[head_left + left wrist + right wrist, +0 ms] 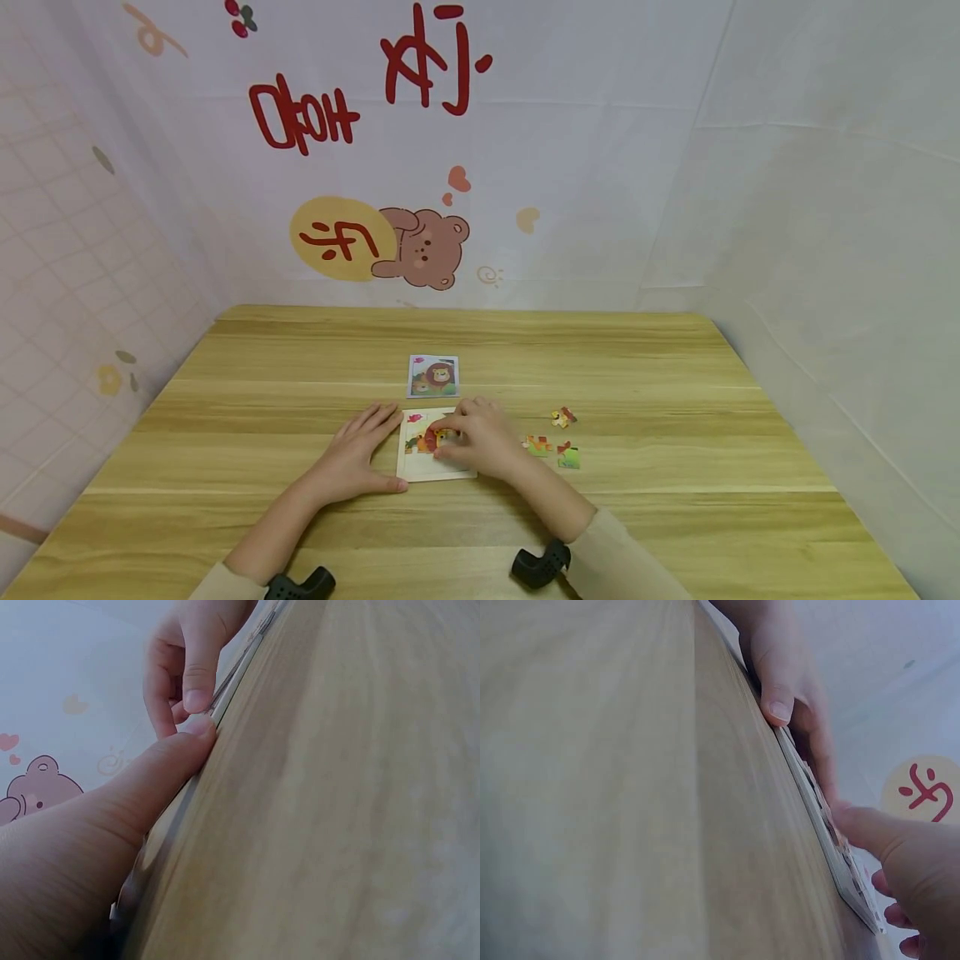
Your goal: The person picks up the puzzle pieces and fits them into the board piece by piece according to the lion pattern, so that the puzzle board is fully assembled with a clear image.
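A pale puzzle board (431,475) lies on the table, partly filled with colourful jigsaw pieces (414,443). My left hand (362,454) rests at the board's left side, fingers spread, the thumb touching its lower left corner. Over the right half of the board, my right hand (480,437) pinches a puzzle piece (444,435) between thumb and index finger, down at the other pieces. The hand hides part of that piece and the board's right side. In the right wrist view the right thumb (862,825) is at the pieces on the board, which appears edge-on.
Behind the board lies a picture card (433,377) with a lion. Loose jigsaw pieces lie right of the right hand: one farther back (564,417), others nearer, including a green piece (569,456). A printed white cloth (585,167) stands behind the wooden table (300,358).
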A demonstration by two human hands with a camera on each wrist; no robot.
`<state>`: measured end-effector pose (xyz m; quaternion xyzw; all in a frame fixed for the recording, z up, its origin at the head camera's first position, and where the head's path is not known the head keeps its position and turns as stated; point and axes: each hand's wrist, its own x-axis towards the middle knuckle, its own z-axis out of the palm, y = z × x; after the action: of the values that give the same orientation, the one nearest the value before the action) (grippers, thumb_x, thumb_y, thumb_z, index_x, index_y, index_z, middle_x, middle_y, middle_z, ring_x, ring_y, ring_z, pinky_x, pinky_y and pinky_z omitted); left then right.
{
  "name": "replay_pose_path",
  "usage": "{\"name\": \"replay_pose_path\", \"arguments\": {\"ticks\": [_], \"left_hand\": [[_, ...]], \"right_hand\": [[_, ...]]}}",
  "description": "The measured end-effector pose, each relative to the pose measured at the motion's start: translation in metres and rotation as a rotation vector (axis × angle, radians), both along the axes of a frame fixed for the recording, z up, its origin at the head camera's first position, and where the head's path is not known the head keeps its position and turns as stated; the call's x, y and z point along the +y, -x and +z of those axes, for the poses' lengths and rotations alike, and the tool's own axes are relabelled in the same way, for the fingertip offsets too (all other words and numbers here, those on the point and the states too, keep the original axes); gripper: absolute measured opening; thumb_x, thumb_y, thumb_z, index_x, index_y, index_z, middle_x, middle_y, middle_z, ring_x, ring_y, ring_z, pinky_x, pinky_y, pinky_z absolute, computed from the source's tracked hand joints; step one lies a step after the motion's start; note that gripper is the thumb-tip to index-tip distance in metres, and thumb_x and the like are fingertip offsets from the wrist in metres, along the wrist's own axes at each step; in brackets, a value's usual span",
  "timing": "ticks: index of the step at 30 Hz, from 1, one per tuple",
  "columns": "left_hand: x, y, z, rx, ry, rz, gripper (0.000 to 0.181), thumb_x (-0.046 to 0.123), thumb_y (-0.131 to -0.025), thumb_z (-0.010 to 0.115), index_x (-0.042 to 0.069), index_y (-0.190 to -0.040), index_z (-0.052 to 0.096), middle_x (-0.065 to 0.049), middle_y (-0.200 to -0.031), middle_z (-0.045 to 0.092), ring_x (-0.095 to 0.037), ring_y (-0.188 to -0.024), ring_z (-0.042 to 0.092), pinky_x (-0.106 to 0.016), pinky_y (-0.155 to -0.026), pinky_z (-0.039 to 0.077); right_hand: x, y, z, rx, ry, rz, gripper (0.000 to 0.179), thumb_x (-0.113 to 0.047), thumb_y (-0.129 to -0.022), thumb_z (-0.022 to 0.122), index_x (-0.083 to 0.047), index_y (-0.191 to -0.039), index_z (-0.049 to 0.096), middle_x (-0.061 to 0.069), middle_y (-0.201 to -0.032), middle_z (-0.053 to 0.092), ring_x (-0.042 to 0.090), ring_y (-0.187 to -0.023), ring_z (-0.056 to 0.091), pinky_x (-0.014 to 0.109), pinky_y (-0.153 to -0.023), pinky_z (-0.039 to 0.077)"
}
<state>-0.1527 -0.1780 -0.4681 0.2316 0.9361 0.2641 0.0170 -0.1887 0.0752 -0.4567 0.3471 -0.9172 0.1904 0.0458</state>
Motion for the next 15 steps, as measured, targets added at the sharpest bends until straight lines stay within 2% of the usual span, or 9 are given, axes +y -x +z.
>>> {"name": "replay_pose_path", "arguments": {"ticks": [10, 15], "left_hand": [[-0.0001, 0.0006, -0.0015, 0.003, 0.0, 0.001, 0.111, 0.073, -0.066, 0.069, 0.007, -0.149, 0.036, -0.01, -0.156, 0.025, -0.036, -0.142, 0.013, -0.064, -0.105, 0.013], [-0.0006, 0.0004, -0.0017, 0.002, -0.001, 0.003, 0.111, 0.073, -0.066, 0.069, 0.007, -0.148, 0.036, -0.01, -0.155, 0.025, -0.037, -0.142, 0.014, -0.064, -0.105, 0.012]], "right_hand": [[-0.003, -0.0046, 0.0027, 0.015, -0.067, -0.067, 0.037, -0.055, -0.08, 0.07, -0.035, -0.112, 0.072, -0.013, -0.077, 0.042, 0.01, -0.072, 0.033, 0.026, -0.068, 0.027], [-0.0054, -0.0076, 0.0054, 0.028, -0.087, -0.08, 0.037, -0.054, -0.08, 0.07, -0.033, -0.11, 0.073, -0.013, -0.079, 0.043, 0.01, -0.072, 0.033, 0.026, -0.067, 0.028]]}}
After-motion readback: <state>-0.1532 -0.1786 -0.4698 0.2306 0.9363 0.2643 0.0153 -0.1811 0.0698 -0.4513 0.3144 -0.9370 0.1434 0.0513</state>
